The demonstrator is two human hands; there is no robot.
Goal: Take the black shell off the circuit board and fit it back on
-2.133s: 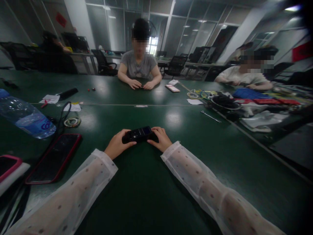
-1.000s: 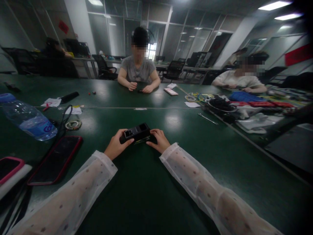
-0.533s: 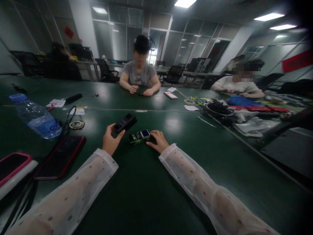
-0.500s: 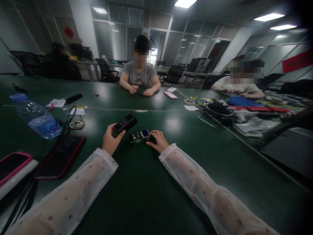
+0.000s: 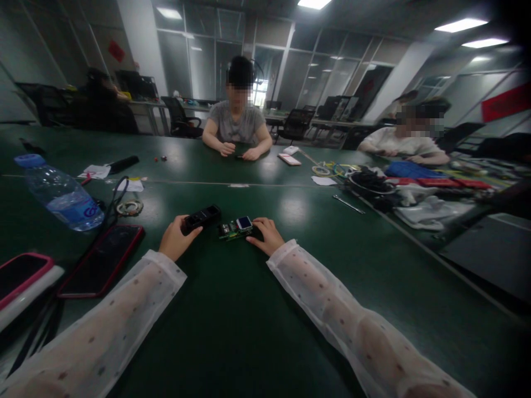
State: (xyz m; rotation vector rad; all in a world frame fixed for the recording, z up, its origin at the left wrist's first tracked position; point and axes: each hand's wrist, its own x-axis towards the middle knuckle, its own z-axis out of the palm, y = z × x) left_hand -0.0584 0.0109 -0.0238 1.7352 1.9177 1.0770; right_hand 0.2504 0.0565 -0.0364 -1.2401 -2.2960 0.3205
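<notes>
Low over the green tabletop, my left hand is closed around the near end of a black plastic housing with recesses in its upper face. Its far end points to the right, towards a small green circuit board. That board carries a little square screen with a white frame on its right half. The thumb and fingers of my right hand pinch the board's right end. A narrow gap separates the housing from the board. Whether the housing touches the table is hard to make out.
On the left are a water bottle, a red-edged phone, a pink-cased phone and a coil. A wrench and heaped cables lie right. A person sits opposite, another at right.
My left hand has moved left and down with the black housing, lowering it towards the table and turning it flatter. My right hand and the circuit board have hardly moved.
</notes>
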